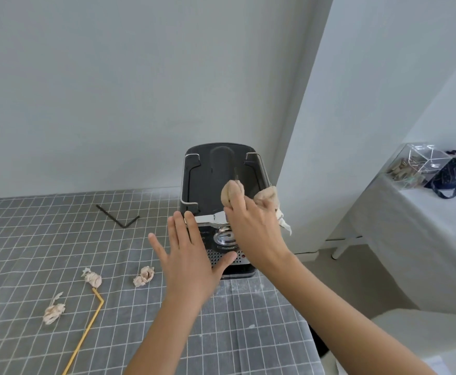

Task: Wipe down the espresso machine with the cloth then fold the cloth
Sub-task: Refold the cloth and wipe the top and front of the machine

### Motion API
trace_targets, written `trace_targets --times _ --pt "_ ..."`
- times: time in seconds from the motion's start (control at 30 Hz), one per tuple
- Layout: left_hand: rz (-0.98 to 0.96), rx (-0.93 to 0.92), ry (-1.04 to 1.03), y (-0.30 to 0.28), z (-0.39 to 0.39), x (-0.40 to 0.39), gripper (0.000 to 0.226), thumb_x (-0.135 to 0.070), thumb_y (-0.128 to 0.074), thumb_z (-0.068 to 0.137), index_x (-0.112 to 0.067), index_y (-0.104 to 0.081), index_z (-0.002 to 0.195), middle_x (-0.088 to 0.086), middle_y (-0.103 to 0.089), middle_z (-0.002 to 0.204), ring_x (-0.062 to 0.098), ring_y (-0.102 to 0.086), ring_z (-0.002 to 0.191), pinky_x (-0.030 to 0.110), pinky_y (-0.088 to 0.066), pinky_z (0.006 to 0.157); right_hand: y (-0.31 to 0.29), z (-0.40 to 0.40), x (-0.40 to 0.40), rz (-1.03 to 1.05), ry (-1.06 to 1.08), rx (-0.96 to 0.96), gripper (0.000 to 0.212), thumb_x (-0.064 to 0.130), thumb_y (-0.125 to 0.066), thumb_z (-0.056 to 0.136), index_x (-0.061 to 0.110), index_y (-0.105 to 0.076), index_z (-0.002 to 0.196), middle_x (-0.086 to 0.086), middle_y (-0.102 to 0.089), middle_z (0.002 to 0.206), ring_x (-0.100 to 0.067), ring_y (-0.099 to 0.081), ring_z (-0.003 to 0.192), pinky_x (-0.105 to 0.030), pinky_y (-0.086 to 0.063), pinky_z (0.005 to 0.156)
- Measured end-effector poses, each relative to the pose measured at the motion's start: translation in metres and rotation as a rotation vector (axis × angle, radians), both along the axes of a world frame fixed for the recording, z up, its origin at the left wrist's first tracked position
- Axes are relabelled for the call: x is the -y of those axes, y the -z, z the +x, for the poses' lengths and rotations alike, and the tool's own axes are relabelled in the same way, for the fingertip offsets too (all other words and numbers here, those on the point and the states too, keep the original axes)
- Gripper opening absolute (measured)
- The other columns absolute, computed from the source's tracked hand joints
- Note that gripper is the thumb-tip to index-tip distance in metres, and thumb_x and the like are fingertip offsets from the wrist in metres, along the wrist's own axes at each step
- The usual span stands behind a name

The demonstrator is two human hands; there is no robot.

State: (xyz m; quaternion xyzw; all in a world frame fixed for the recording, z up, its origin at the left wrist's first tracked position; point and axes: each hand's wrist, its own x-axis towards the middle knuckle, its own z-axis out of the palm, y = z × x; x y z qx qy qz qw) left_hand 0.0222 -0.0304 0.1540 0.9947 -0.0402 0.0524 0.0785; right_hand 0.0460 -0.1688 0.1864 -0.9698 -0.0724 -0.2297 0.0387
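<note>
Gripping the bunched cloth (233,194) atop the machine (221,185), the right hand (254,228) sits nearer; the left hand (189,255) braces its front, fingers spread.

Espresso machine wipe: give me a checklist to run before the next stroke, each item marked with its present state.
1. Cloth gripped in right hand: ok.
2. Cloth on top of espresso machine: ok.
3. Left hand open against the machine's front, bracing it: ok.
4. Cloth clean: cannot tell.
5. Table free of litter: not ok, three crumpled wads lie left of the machine.
6. Cloth folded: not ok, bunched.
</note>
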Motion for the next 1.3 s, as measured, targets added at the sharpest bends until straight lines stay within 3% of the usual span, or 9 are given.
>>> trace_targets --times 0.13,0.3,0.4,0.57,0.7,0.87,1.07,1.2,1.3 --pt "-0.003 0.012 -0.002 -0.006 -0.001 -0.003 0.123 -0.092 -0.022 0.064 -0.007 0.001 0.150 0.014 -0.006 0.160 0.028 -0.003 0.148 0.062 0.010 0.109 0.007 -0.047 0.046 0.319 -0.285 -0.227 0.051 0.011 -0.052 0.100 0.019 -0.035 0.148 -0.003 -0.058 0.130 -0.023 -0.056 0.111 -0.037 -0.047 0.097" --pt "0.029 0.022 0.001 -0.001 0.001 -0.004 0.125 -0.095 -0.014 0.064 -0.006 -0.004 0.150 0.016 -0.014 0.158 0.030 -0.012 0.146 0.064 0.003 0.108 0.020 -0.076 0.100 0.614 -0.064 -0.155 0.056 0.003 -0.052 0.098 0.036 -0.044 0.141 0.004 -0.060 0.093 -0.010 -0.060 0.066 -0.025 -0.057 0.061" --pt "0.033 0.006 0.009 -0.002 0.001 -0.003 0.124 -0.094 -0.018 0.065 -0.006 0.002 0.150 0.015 -0.007 0.159 0.030 -0.007 0.147 0.064 0.005 0.109 0.016 -0.033 0.115 0.572 0.106 -0.089 0.041 0.016 -0.042 0.103 0.025 -0.047 0.143 -0.004 -0.062 0.094 -0.023 -0.059 0.077 -0.041 -0.053 0.077" --pt "0.023 0.009 0.003 -0.005 0.000 -0.004 0.122 -0.092 -0.019 0.065 -0.007 0.001 0.150 0.015 -0.008 0.159 0.030 -0.008 0.147 0.066 0.002 0.109 0.014 -0.003 0.094 0.652 -0.042 -0.295 0.043 0.013 -0.041 0.103 0.017 -0.044 0.146 -0.007 -0.056 0.130 -0.021 -0.054 0.113 -0.015 -0.032 0.091" --pt "0.024 0.003 0.008 -0.002 0.000 -0.003 0.123 -0.093 -0.022 0.066 -0.006 0.003 0.150 0.016 -0.006 0.159 0.031 -0.008 0.147 0.066 0.002 0.109 0.025 -0.014 0.102 0.697 -0.085 -0.308 0.043 0.012 -0.040 0.104 0.025 -0.045 0.145 -0.002 -0.053 0.108 -0.015 -0.059 0.082 -0.021 -0.047 0.073" --pt "0.014 0.023 0.011 0.002 0.001 -0.003 0.123 -0.092 -0.024 0.066 -0.006 -0.001 0.151 0.017 -0.010 0.158 0.032 -0.012 0.146 0.068 -0.002 0.110 0.032 -0.033 0.116 0.669 -0.147 -0.326 0.044 0.007 -0.043 0.102 0.026 -0.050 0.141 0.000 -0.054 0.101 -0.018 -0.060 0.075 -0.011 -0.047 0.066" --pt "0.023 0.020 0.014 0.001 0.002 -0.003 0.122 -0.092 -0.023 0.066 -0.006 -0.001 0.150 0.017 -0.011 0.158 0.032 -0.013 0.146 0.068 -0.003 0.110 0.032 -0.040 0.125 0.715 -0.149 -0.136 0.041 0.011 -0.042 0.104 0.028 -0.051 0.141 0.003 -0.060 0.113 -0.016 -0.061 0.069 -0.019 -0.051 0.061" --pt "0.027 0.010 0.016 0.001 0.002 -0.004 0.123 -0.093 -0.021 0.066 -0.006 0.000 0.150 0.017 -0.010 0.158 0.032 -0.012 0.146 0.067 -0.001 0.109 0.038 -0.020 0.097 0.615 -0.120 -0.236 0.048 0.015 -0.039 0.104 0.025 -0.034 0.151 0.002 -0.036 0.155 -0.030 -0.056 0.111 -0.050 -0.051 0.093" --pt "0.039 0.025 0.014 0.003 0.002 -0.005 0.122 -0.094 -0.017 0.066 -0.005 -0.003 0.150 0.018 -0.014 0.157 0.033 -0.017 0.145 0.068 -0.003 0.108 0.041 -0.032 0.096 0.505 -0.123 -0.201 0.049 0.013 -0.039 0.103 0.020 -0.033 0.152 0.003 -0.031 0.159 -0.024 -0.047 0.108 -0.046 -0.046 0.095"
